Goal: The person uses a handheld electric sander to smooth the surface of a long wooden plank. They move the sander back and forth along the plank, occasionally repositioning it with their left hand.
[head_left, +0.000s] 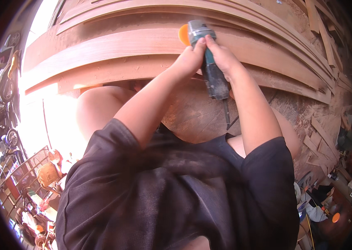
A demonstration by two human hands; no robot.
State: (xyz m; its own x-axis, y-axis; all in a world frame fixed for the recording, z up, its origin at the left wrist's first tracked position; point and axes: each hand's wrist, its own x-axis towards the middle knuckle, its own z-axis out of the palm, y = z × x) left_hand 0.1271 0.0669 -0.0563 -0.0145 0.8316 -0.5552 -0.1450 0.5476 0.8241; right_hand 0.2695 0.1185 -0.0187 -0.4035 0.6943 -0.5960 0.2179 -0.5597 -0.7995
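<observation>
Both of my hands are wrapped round an angle grinder (209, 62) with a grey metal head and a dark teal body. My left hand (189, 59) grips its left side, and my right hand (222, 57) closes on the right side, with the thumbs close together on top. An orange disc (184, 35) shows at the left of the grinder's head, over a long wooden plank (113, 45). Whether the disc touches the wood I cannot tell. From the rear end of the grinder a black cord (227, 114) hangs down.
More long boards (267, 29) lie beyond, side by side. Wood offcuts (322, 141) are scattered on the dusty floor at the right. To the lower left stands a metal rack (22, 175) by a cluttered pile, with bicycles or motorbikes (11, 87) farther off.
</observation>
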